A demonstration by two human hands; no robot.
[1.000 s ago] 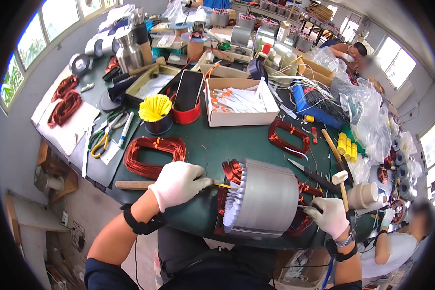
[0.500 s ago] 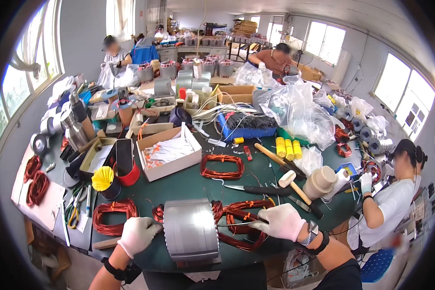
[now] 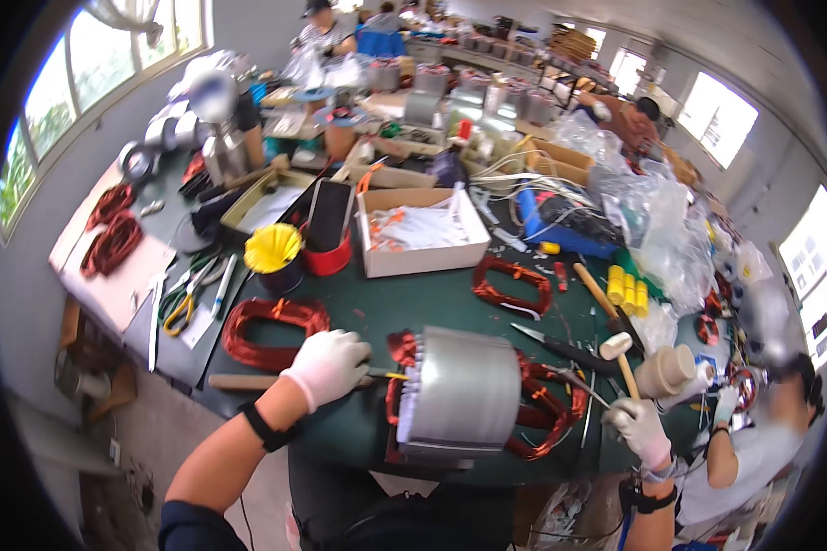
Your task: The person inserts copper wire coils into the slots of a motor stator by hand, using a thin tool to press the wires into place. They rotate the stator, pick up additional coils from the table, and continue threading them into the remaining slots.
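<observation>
Your left hand (image 3: 326, 365) has its fingers closed on a thin tool at the stator (image 3: 459, 397), which lies near-centre on the surface (image 3: 432, 303). Right hand (image 3: 639, 430): grip indeterminate. A slip may nick the copper windings (image 3: 542, 413).

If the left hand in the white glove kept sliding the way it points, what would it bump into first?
Most likely the red copper windings at the near end of the metal motor cylinder. The left hand points right toward them, with a thin tool already reaching that way. Depth is hard to judge.
</observation>
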